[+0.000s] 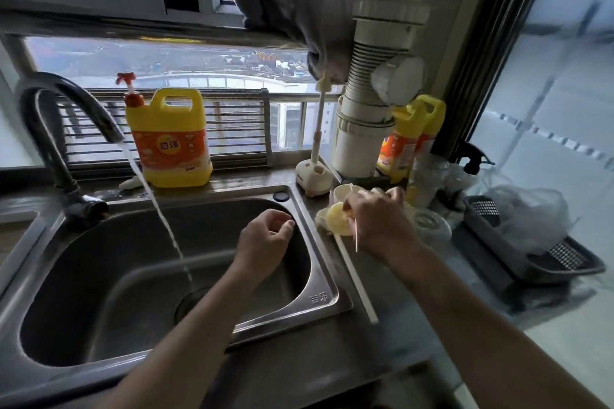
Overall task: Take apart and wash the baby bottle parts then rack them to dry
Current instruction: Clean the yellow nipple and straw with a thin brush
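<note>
- Right hand (377,221): forearm reaches forward and to the right across the counter (415,292), back of the hand up, fingers curled down and forward.
- It pinches a thin rod (356,239). One end pokes out past the knuckles, the other sticks out back towards me, tilted a little off vertical in the view.
- Fingertips sit at a yellowish round bottle part (336,221) on the counter just right of the sink rim. Can't tell whether they grip it or only touch it.
- White cup-shaped part (342,193) just behind that one, partly covered by the hand.
- Long white straw (357,282) lies flat on the counter beside the sink edge, its far end under the yellow part.
- Clear round piece (430,224) to the right of the hand; too blurred to name.
- Left hand (265,239): held over the right side of the sink (319,276), wrist bent, fingers loosely curled, thumb near the index finger, holding nothing.
- Faucet (50,116) is running; the water stream (159,209) falls left of that hand, not touching it.
- Dish soap jug (169,139) and brush stand (312,176) stand on the ledge behind.
- Grey basket (564,271) at far right with a plastic bag (528,219) in it.
</note>
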